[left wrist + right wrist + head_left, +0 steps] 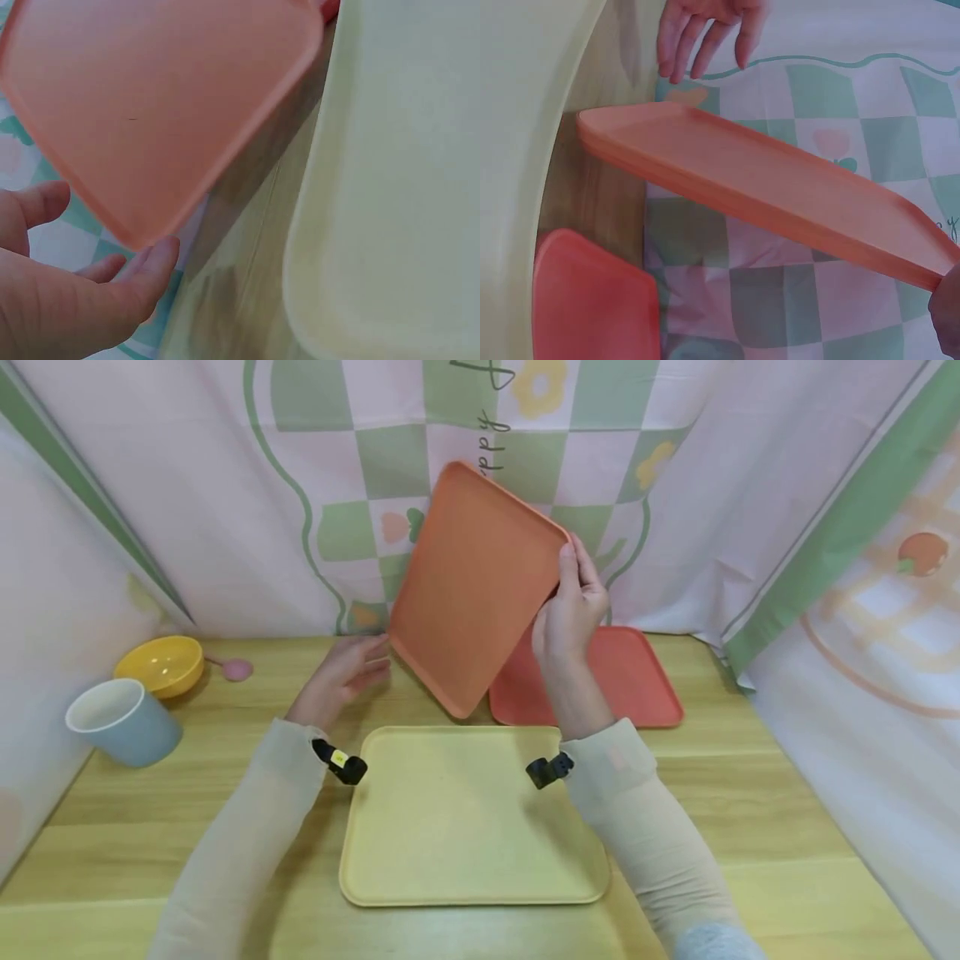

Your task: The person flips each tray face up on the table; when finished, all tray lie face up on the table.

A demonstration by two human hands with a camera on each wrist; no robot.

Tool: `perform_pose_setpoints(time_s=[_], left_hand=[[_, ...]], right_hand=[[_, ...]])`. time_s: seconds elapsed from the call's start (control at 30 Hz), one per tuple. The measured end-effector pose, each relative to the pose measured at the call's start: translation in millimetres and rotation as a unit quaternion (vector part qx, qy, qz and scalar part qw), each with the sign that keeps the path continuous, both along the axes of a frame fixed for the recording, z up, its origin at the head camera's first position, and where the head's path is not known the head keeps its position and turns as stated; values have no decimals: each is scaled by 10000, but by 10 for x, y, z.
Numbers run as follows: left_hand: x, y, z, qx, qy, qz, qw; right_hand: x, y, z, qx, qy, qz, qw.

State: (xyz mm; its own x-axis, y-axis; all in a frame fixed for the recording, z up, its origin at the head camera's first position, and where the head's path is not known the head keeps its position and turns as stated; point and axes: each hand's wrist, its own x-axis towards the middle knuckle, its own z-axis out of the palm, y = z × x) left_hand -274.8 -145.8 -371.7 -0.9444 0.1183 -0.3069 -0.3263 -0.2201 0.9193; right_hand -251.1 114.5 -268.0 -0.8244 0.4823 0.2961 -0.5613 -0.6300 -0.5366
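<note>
My right hand [570, 606] grips an orange tray [480, 585] by its right edge, thumb on the inner face. The tray is held tilted up in front of the curtain, its lowest corner close over the table. My left hand [348, 672] is beside the tray's left corner with its fingers extended. In the left wrist view its fingertips [165, 251] are right at that corner. Below the arms a pale yellow tray [476, 818] lies flat on the table. A red tray [630, 681] lies behind it to the right, partly hidden by the right hand and the orange tray.
At the left stand a light blue cup [131, 727] and a yellow bowl [161, 667], with a pink spoon [236, 670] next to the bowl. A checked green and white curtain [390, 460] hangs along the back edge of the wooden table [750, 827].
</note>
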Motion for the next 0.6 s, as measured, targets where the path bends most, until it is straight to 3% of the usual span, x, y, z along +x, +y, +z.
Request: perform_pose_setpoints(time_s=[0.2,0.37,0.6], left_hand=[[37,17,-62,568,85,-172,9982],[53,7,-110,1306,-61,154,9913],[98,-15,-207,1380,226,-480,9890]], right_hand=[[5,-31,65,-394,39,144,9991],[-13,-39,97,-604,32,147,9981],[-42,-18,101,-983,-144,158,9949]])
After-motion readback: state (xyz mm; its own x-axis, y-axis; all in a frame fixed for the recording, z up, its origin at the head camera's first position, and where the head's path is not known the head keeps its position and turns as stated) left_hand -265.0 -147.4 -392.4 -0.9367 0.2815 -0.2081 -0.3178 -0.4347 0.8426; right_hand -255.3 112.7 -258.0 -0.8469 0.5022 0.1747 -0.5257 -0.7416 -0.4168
